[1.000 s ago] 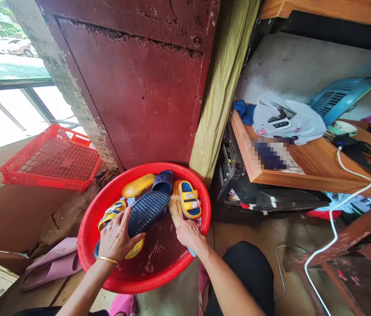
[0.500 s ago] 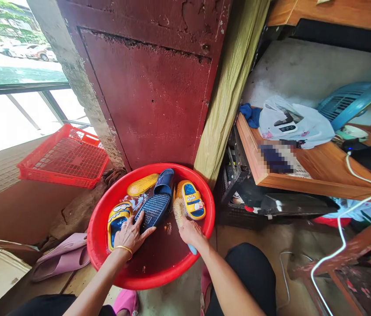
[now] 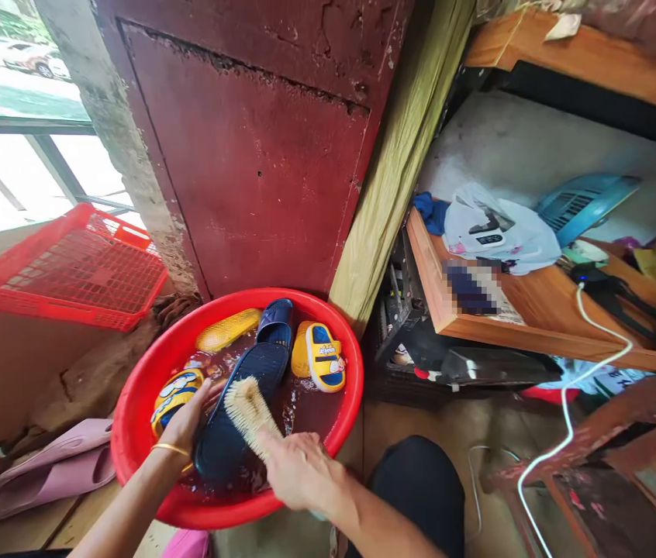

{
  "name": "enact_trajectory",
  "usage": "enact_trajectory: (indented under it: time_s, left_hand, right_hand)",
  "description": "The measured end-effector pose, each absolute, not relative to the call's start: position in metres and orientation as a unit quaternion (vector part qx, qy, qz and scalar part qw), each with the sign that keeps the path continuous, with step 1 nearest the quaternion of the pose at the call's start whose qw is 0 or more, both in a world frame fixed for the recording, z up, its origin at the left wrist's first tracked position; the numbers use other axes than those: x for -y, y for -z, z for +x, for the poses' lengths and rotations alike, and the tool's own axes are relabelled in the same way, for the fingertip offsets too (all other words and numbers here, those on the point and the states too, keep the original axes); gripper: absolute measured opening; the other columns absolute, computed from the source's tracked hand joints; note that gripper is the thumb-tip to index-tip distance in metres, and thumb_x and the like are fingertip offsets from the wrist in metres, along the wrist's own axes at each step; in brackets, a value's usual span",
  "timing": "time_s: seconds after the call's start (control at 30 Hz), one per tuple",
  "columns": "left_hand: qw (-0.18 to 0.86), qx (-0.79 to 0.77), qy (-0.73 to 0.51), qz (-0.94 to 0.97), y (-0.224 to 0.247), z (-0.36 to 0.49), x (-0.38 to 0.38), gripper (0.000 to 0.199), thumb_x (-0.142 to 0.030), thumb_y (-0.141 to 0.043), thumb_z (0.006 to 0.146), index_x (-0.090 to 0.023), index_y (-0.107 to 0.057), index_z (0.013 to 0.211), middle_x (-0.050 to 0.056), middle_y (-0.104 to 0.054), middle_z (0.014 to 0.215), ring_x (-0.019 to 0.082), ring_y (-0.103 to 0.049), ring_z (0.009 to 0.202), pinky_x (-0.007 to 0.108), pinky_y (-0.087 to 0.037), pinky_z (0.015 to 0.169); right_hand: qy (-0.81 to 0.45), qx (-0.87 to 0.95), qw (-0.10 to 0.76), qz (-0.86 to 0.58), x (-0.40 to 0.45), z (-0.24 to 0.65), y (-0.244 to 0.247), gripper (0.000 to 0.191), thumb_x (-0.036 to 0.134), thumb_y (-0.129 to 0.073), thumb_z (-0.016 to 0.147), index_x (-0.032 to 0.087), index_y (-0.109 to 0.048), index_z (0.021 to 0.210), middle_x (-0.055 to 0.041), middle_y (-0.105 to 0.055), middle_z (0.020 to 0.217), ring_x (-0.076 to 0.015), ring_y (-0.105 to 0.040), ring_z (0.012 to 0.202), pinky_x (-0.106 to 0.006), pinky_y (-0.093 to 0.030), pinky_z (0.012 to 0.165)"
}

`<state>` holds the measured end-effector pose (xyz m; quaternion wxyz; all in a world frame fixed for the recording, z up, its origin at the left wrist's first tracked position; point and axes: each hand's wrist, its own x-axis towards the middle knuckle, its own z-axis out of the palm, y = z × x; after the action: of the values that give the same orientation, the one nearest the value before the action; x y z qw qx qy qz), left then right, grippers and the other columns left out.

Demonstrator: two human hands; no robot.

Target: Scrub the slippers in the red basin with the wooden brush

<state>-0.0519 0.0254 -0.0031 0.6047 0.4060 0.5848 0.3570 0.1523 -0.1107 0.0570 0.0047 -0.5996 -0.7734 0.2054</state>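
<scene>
A navy slipper (image 3: 228, 422) lies slantwise in the red basin (image 3: 136, 372), which holds murky water. My left hand (image 3: 188, 418) is at the slipper's left edge, its fingers against the side and partly hidden. In my right hand (image 3: 298, 465) is a scrubbing brush (image 3: 250, 407) with pale bristles, which rest on the slipper's footbed. Most of the brush's handle is hidden by the hand. Near my left wrist sits a yellow and blue cartoon slipper (image 3: 174, 395); its match (image 3: 328, 360) leans at the basin's right side. A yellow sole (image 3: 226, 331) lies at the back.
A red plastic crate (image 3: 77, 271) stands left of the basin, above pink slippers (image 3: 54, 473). Behind the basin is a dark red door (image 3: 258, 209). To the right, a wooden shelf (image 3: 537, 302) holds a white plastic bag (image 3: 499, 229) and a blue fan (image 3: 589, 201); a white cable (image 3: 566, 434) hangs down.
The brush has moved left from beside the cartoon slipper onto the navy slipper. My left hand has slid from the navy footbed to its left edge. The view has shifted right.
</scene>
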Motion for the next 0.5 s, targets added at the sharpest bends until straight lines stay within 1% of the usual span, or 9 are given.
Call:
enact_trajectory:
  time_s: [0.07,0.1,0.2,0.3,0.37,0.43,0.5]
  left_hand:
    - [0.677,-0.558,-0.338,0.340,-0.003,-0.049,-0.023,0.076,-0.072,-0.035,0.092,-0.018,-0.068,0.133,0.015,-0.081,0.109,0.034,-0.076,0.105,0.052,-0.062,0.092]
    - [0.700,-0.548,-0.333,0.314,-0.006,-0.046,-0.021,0.077,-0.072,-0.034,0.092,-0.018,-0.066,0.136,0.014,-0.081,0.108,0.034,-0.077,0.104,0.052,-0.062,0.091]
    - [0.729,-0.530,-0.323,0.287,-0.011,-0.033,-0.013,0.069,-0.066,-0.042,0.092,-0.019,-0.065,0.138,0.012,-0.082,0.105,0.035,-0.077,0.101,0.051,-0.062,0.090]
    - [0.757,-0.514,-0.298,0.271,-0.011,-0.022,-0.007,0.060,-0.056,-0.053,0.090,-0.020,-0.066,0.137,0.011,-0.083,0.102,0.035,-0.078,0.100,0.050,-0.062,0.089]
    - [0.754,-0.521,-0.292,0.274,-0.010,-0.020,-0.006,0.060,-0.055,-0.056,0.089,-0.020,-0.064,0.138,0.011,-0.083,0.102,0.035,-0.078,0.099,0.051,-0.062,0.089]
    - [0.732,-0.538,-0.300,0.290,-0.009,-0.022,-0.007,0.066,-0.061,-0.052,0.089,-0.020,-0.062,0.140,0.011,-0.082,0.104,0.035,-0.077,0.100,0.051,-0.062,0.089]
    - [0.717,-0.542,-0.313,0.306,-0.008,-0.028,-0.011,0.073,-0.069,-0.043,0.090,-0.020,-0.060,0.142,0.011,-0.082,0.106,0.035,-0.077,0.101,0.052,-0.062,0.089]
  right_hand:
    - [-0.213,0.784,0.001,-0.583,0.119,0.149,-0.060,0.052,0.027,-0.046,0.096,0.027,-0.052,0.147,-0.0107,-0.078,0.101,-0.0291,-0.075,0.085,-0.040,-0.054,0.078]
    - [-0.214,0.784,0.006,-0.583,0.119,0.149,-0.060,0.051,0.029,-0.046,0.097,0.029,-0.052,0.147,-0.0095,-0.078,0.103,-0.0284,-0.075,0.086,-0.039,-0.054,0.079]
    - [-0.208,0.773,0.026,-0.599,0.105,0.154,-0.055,0.052,0.031,-0.045,0.099,0.035,-0.047,0.151,-0.0075,-0.078,0.109,-0.0276,-0.075,0.095,-0.039,-0.055,0.084]
    - [-0.201,0.735,0.025,-0.647,0.078,0.160,-0.046,0.056,0.027,-0.045,0.098,0.031,-0.043,0.154,-0.0116,-0.078,0.112,-0.0294,-0.074,0.103,-0.041,-0.055,0.087]
    - [-0.195,0.713,0.025,-0.673,0.067,0.161,-0.043,0.056,0.027,-0.045,0.098,0.026,-0.043,0.154,-0.0150,-0.077,0.113,-0.0304,-0.074,0.104,-0.042,-0.056,0.087]
    - [-0.188,0.714,0.026,-0.674,0.069,0.155,-0.040,0.055,0.026,-0.047,0.097,0.022,-0.045,0.152,-0.0166,-0.077,0.109,-0.0310,-0.075,0.101,-0.042,-0.057,0.085]
    - [-0.176,0.738,0.030,-0.650,0.086,0.144,-0.035,0.056,0.026,-0.049,0.095,0.023,-0.045,0.151,-0.0161,-0.078,0.106,-0.0317,-0.076,0.095,-0.043,-0.058,0.082]
